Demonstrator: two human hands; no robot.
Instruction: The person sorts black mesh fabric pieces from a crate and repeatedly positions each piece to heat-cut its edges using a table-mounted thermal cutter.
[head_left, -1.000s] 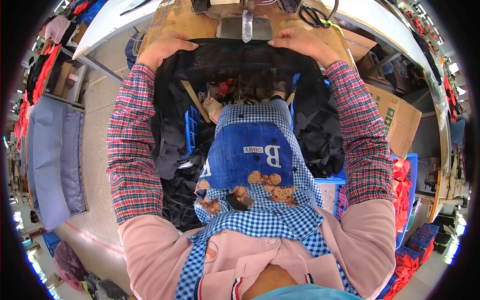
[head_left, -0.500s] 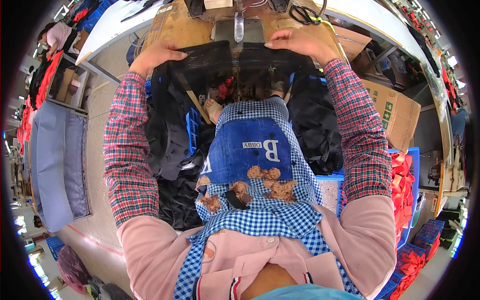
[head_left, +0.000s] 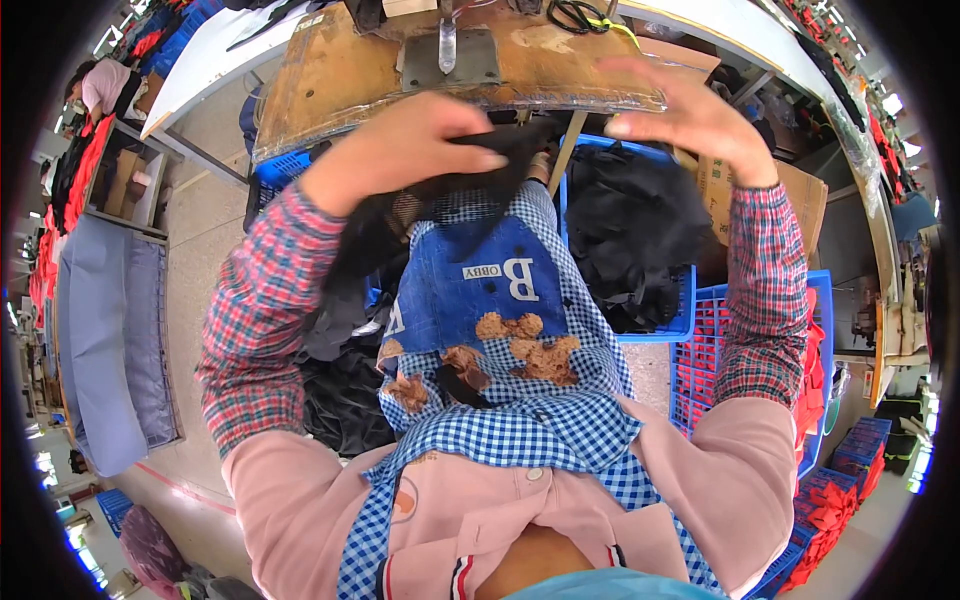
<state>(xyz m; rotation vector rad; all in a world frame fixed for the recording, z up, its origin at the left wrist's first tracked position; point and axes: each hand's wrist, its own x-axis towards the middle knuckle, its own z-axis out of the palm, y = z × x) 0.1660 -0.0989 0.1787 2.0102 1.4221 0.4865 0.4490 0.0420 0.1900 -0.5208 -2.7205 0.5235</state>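
Observation:
My left hand [head_left: 405,145] grips black mesh fabric [head_left: 440,195] between thumb and fingers, over my lap and in front of the wooden machine table [head_left: 560,75]. The fabric hangs down over the left side of my apron, smeared by motion. Off to the right, my right hand [head_left: 690,115] is open, its thumb and fingers apart, with nothing between them. Below it, a heap of black cloth [head_left: 630,230] fills a blue basket. A metal plate [head_left: 450,60] with a clear-cased needle area lies at the table's back middle.
Black scissors [head_left: 580,15] lie at the table's back. A cardboard box [head_left: 800,205] and a blue crate [head_left: 700,370] with red cloth stand at the right. More black cloth [head_left: 350,400] is piled low at the left. A bent-over person [head_left: 105,85] is far left.
The black fabric has left the table edge and swung down to the left with my left hand. My right hand has let go of it and moved right.

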